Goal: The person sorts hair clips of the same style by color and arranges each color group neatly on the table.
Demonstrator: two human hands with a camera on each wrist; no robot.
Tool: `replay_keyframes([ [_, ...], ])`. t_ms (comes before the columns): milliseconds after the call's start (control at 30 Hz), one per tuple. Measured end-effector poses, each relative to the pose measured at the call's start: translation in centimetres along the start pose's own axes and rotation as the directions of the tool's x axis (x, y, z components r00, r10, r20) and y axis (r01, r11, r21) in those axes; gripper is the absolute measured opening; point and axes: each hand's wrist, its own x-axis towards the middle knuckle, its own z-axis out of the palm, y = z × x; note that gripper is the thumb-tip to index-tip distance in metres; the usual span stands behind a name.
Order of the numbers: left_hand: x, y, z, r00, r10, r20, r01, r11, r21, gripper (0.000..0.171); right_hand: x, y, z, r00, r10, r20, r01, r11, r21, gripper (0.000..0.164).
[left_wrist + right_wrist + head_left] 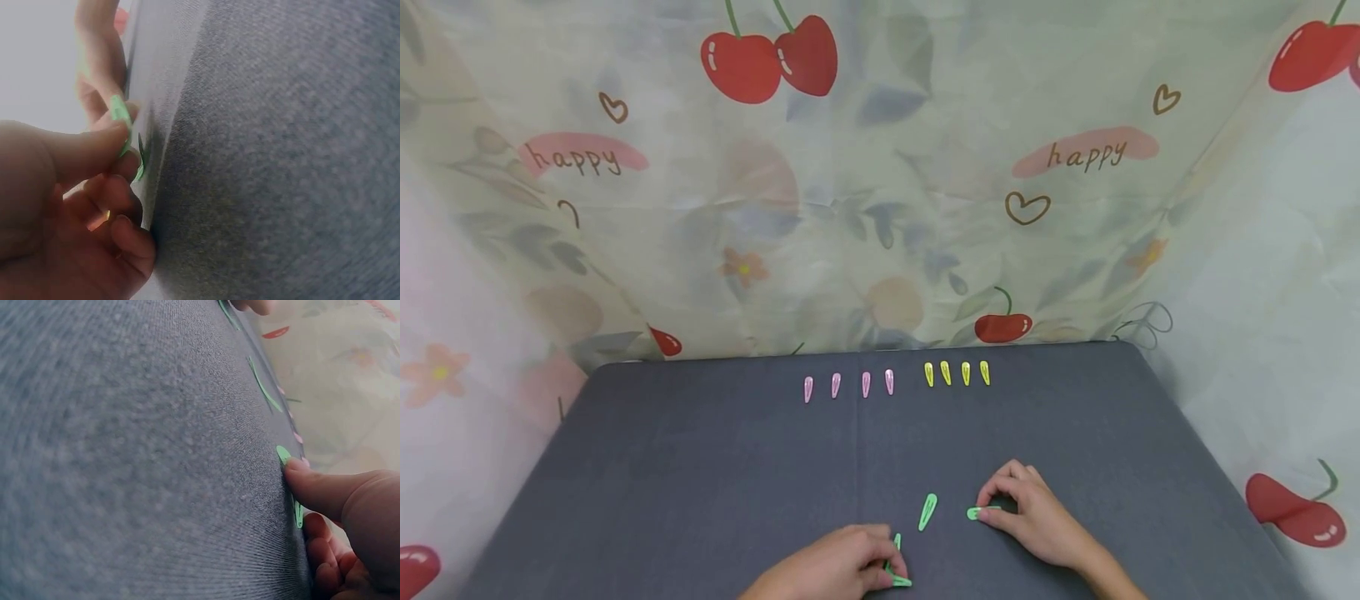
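My left hand (846, 562) is low in the head view, its thumb and index finger pinching a green snap hair clip (120, 111). Beside those fingers is a second green clip (897, 542), partly covered by the hand. To the right, my right hand (1033, 517) pinches another green hair clip (973, 514) at the dark cloth; in the right wrist view, green shows on both sides of the thumb (312, 484). Between the hands, a single green clip (928, 512) lies slanted on the cloth.
Toward the back of the dark cloth-covered table (700, 467), several pink hair clips (866, 384) stand in a row. Several yellow clips (966, 373) continue to their right. A printed curtain (850, 208) encloses the table's back and sides.
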Motion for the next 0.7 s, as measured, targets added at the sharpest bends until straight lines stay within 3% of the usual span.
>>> replay_keyframes([
  [267, 0.14, 0.58, -0.06, 0.99, -0.138, -0.013, 0.134, 0.98, -0.148, 0.01, -0.08, 0.11, 0.08, 1.0, 0.011, 0.01, -0.011, 1.0, 0.007, 0.009],
  [367, 0.32, 0.67, -0.14, 0.991, -0.134, -0.025, 0.128, 0.976, -0.175, 0.012, -0.1, 0.16, 0.11, 1.0, 0.019, 0.012, -0.02, 1.0, 0.007, 0.009],
  [433, 0.44, 0.64, -0.19, 0.993, -0.099, -0.064, 0.086, 0.981, -0.171, 0.016, -0.12, 0.17, 0.13, 1.0, 0.019, 0.009, -0.019, 1.0, 0.002, 0.009],
  [500, 0.56, 0.53, -0.27, 0.989, -0.062, -0.131, 0.044, 0.99, -0.136, 0.02, -0.14, 0.17, 0.14, 1.0, 0.017, 0.006, -0.017, 1.0, -0.001, 0.01],
  [567, 0.64, 0.36, -0.38, 0.976, -0.043, -0.215, 0.031, 0.998, -0.06, 0.02, -0.15, 0.17, 0.14, 1.0, 0.019, 0.006, -0.019, 1.0, 0.003, 0.01],
  [700, 0.79, 0.05, -0.85, 0.943, -0.084, -0.322, 0.12, 0.988, 0.095, 0.019, -0.2, 0.19, 0.12, 0.999, 0.039, 0.027, -0.039, 0.999, 0.015, 0.009],
])
